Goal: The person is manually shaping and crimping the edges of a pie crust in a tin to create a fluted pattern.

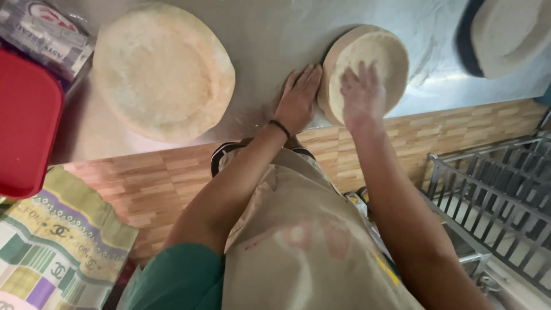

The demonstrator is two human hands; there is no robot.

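Note:
A small round disc of pale dough (pixel 376 54) lies on the floured steel counter (pixel 275 34). My right hand (pixel 361 95), dusted with flour, presses flat on top of the disc with fingers spread. My left hand (pixel 297 99), a dark band at its wrist, lies flat on the counter with its fingers against the disc's left edge. A larger flattened dough round (pixel 163 72) with a raised rim rests to the left, apart from both hands.
A red tray (pixel 26 123) and a plastic-wrapped packet (pixel 43 31) sit at the left. A floured round object (pixel 508 34) lies at the top right. A grey wire rack (pixel 493 189) stands low on the right; a patterned cloth (pixel 51 252) lies bottom left.

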